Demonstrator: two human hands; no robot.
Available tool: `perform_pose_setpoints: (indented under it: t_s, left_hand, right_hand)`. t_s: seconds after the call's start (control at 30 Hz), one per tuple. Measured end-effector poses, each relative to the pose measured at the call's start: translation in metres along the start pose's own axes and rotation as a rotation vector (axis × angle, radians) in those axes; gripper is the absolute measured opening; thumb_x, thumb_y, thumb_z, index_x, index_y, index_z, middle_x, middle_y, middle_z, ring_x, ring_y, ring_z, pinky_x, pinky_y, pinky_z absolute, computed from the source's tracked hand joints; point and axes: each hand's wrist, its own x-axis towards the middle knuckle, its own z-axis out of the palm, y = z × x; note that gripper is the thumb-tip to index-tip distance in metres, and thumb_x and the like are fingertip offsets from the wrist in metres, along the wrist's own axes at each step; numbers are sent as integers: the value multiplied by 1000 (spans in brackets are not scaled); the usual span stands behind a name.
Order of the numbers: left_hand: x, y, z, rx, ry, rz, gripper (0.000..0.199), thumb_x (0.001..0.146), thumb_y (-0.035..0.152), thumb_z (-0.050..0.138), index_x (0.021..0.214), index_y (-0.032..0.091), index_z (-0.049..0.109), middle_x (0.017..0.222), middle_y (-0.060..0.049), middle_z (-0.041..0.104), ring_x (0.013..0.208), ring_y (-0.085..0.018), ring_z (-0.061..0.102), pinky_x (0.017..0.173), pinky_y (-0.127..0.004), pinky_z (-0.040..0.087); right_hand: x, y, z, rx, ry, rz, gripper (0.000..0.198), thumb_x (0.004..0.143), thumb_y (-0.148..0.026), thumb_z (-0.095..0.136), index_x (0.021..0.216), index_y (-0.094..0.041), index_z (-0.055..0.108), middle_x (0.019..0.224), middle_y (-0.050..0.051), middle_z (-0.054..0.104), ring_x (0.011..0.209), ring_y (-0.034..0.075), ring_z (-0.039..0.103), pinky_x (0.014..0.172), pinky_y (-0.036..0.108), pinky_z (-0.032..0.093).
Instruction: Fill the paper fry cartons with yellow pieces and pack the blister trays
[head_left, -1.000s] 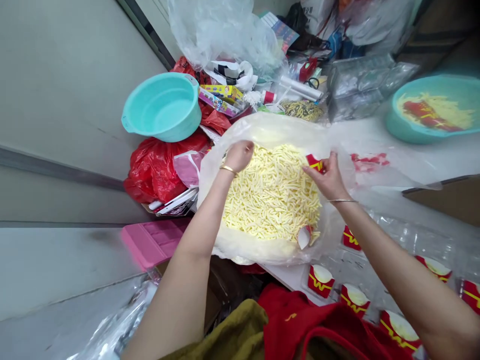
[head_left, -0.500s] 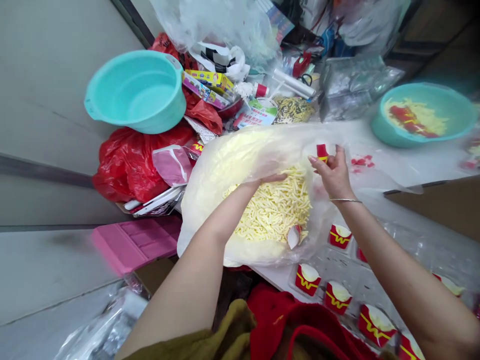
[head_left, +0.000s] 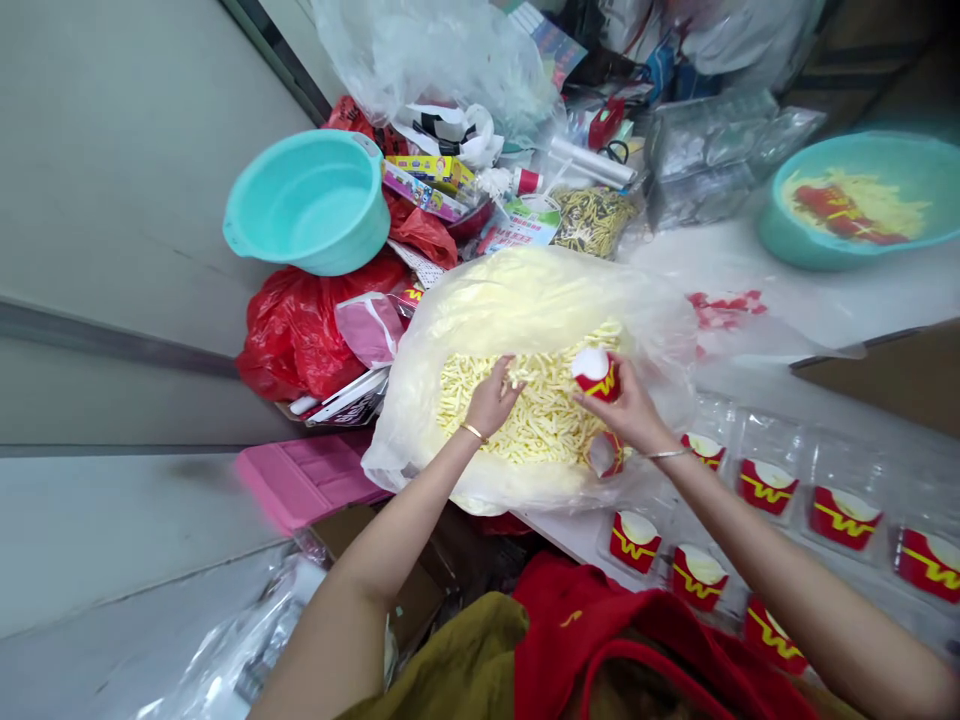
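A large translucent plastic bag [head_left: 420, 400] lies open on the table, holding a heap of pale yellow fry-shaped pieces [head_left: 547, 420]. Over the heap's left part is my left hand [head_left: 491, 400], its fingers apart and touching the pieces; whether any are gripped I cannot tell. My right hand [head_left: 626, 405] grips a small red fry carton [head_left: 598, 376] with a yellow zigzag mark, its white inside facing up, above the heap's right side. Another small carton [head_left: 604, 455] lies tilted at the bag's lower right edge.
Several red cartons [head_left: 769, 487] sit in clear plastic trays [head_left: 847, 450] at the right. A turquoise basin [head_left: 817, 245] with pale pieces and red cartons stands at far right. Another turquoise basin [head_left: 307, 205] rests above a red bag [head_left: 300, 330]. A pink panel [head_left: 307, 480] juts out left.
My left hand has come out from under the bag's film and moved left onto the pieces. My right hand has brought the carton left and down over the heap. The view has shifted slightly.
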Motion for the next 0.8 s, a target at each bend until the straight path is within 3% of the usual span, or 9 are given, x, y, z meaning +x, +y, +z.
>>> perform_pose_setpoints:
  t_s: [0.07,0.13,0.27,0.47,0.57,0.67,0.73,0.8]
  left_hand:
    - [-14,-4,4,-218,18,-207,46,82,38,56,124,19,49,80,-2,59,70,-14,56,68,-25,46]
    - [-25,-10,8,-380,24,-353,36,81,39,57,109,17,57,76,-1,57,64,-12,54,61,-23,46]
    - [-39,-21,10,-401,53,-409,26,75,35,63,92,17,63,85,-3,60,71,-12,55,57,-20,43]
    - [-56,-24,1,-604,-5,-511,34,71,43,66,88,14,61,74,-1,57,55,-7,49,43,-16,32]
    - [-62,-10,-6,-754,-67,-516,40,74,48,64,94,13,59,79,-3,59,50,-4,45,39,-15,23]
    - [-65,15,-8,-888,-241,-461,42,75,46,64,102,15,57,79,-3,61,47,-3,42,41,-15,24]
    - [-66,30,-5,-818,-322,-392,39,74,44,66,99,16,56,77,-2,60,51,-5,45,46,-16,31]
    - [-67,40,0,-656,-325,-275,33,73,40,67,94,16,57,78,-1,59,63,-9,51,56,-19,40]
  right_hand:
    - [-31,8,11,-127,-63,-24,79,68,-48,71,132,-18,35,127,15,48,116,28,47,99,46,40]
    - [-57,15,20,-235,-119,-46,79,70,-47,69,133,-18,32,127,16,47,117,29,47,100,46,39]
    - [-89,25,27,-379,-166,-47,80,72,-51,65,136,-19,30,125,16,50,115,32,47,97,49,40]
    - [-99,27,29,-438,-201,-68,80,76,-50,62,139,-16,25,130,17,47,119,32,45,102,50,36]
    - [-98,25,32,-453,-222,-92,77,77,-46,62,138,-16,26,132,18,46,121,32,44,101,50,37]
    - [-98,19,41,-438,-243,-141,75,77,-41,64,137,-16,28,131,17,47,119,32,45,99,49,39]
    - [-98,13,49,-396,-256,-172,74,77,-37,65,137,-16,27,130,16,47,117,30,46,99,48,41]
    - [-99,7,56,-363,-249,-181,73,78,-34,64,137,-17,26,128,15,48,116,29,47,98,46,42]
